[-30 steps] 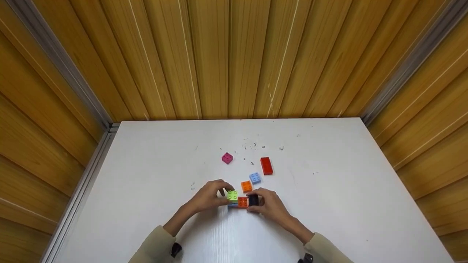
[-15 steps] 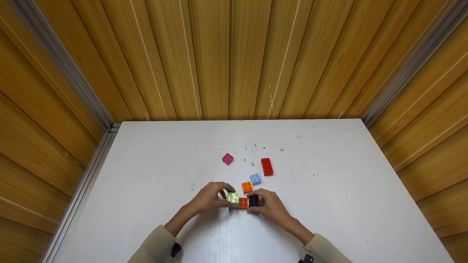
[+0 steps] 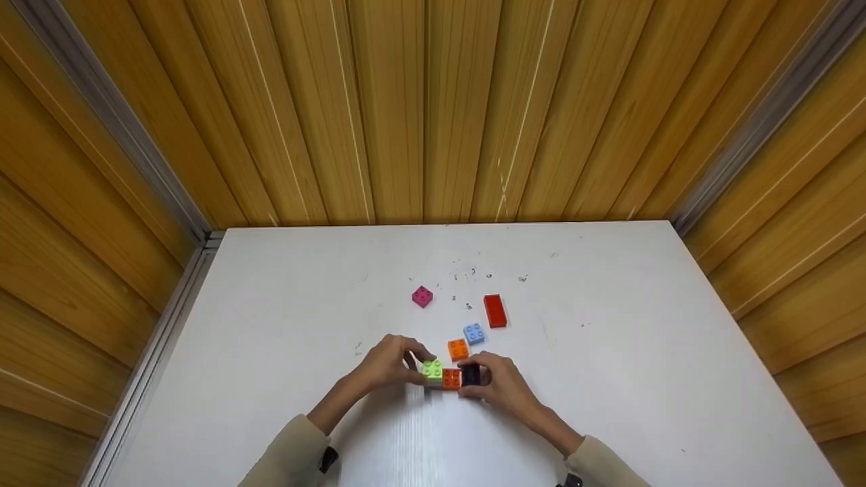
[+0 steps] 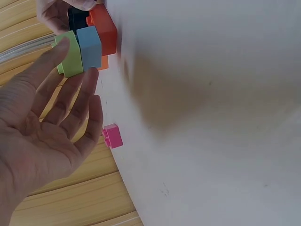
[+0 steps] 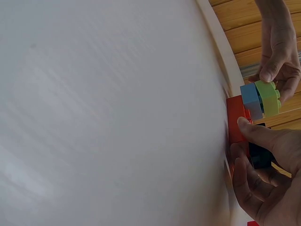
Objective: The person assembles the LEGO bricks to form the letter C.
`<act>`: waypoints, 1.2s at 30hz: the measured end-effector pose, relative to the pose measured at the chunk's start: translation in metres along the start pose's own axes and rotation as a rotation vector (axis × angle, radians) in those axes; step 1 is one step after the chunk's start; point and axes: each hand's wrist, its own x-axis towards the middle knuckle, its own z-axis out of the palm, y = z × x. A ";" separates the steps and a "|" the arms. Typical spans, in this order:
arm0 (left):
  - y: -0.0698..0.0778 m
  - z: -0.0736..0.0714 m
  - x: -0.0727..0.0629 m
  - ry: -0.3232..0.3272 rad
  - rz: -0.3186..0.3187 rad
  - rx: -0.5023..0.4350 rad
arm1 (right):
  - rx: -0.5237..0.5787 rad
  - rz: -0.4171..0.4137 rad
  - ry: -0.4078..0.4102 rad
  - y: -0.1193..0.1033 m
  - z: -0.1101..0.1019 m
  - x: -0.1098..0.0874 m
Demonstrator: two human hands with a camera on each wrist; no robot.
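Observation:
A long orange-red brick [image 3: 451, 379] lies on the white table and carries bricks at both ends. On its left end sits a blue-grey brick [image 4: 90, 48], with a lime green brick [image 3: 432, 370] over it. My left hand [image 3: 389, 365] pinches the lime brick between thumb and fingertips. In the right wrist view a narrow dark gap shows between the lime and blue bricks. At the right end, my right hand [image 3: 502, 380] grips a black brick [image 3: 470, 375], its thumb [image 5: 256, 133] along the near side. The right fingers partly hide the black brick.
Just beyond the hands lie an orange brick [image 3: 458, 349] and a light blue brick [image 3: 473, 333]. Farther back are a red brick [image 3: 495, 311] and a pink brick [image 3: 422, 296]. Wood-patterned walls [image 3: 433, 115] enclose the table [image 3: 304, 284] at the back and sides.
The lime green brick in my left hand has shifted slightly toward the person, covering more of the blue brick's front. My right hand keeps its grip on the black brick.

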 end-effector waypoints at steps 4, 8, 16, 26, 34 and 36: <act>0.003 0.004 -0.002 0.018 -0.025 0.051 | 0.009 0.010 -0.006 -0.001 0.001 -0.002; 0.004 0.008 -0.004 0.035 -0.039 0.079 | 0.014 0.023 -0.007 -0.001 0.001 -0.004; 0.003 0.009 -0.004 0.046 -0.042 0.072 | 0.000 0.009 -0.012 0.000 0.001 -0.003; -0.007 -0.001 0.010 -0.075 0.101 -0.019 | -0.009 -0.003 0.003 -0.001 -0.004 0.001; -0.016 -0.023 0.022 -0.220 0.182 -0.101 | -0.006 0.009 -0.001 0.000 0.000 0.000; -0.017 -0.031 0.029 -0.171 0.162 -0.146 | -0.008 0.014 -0.008 -0.001 0.000 0.001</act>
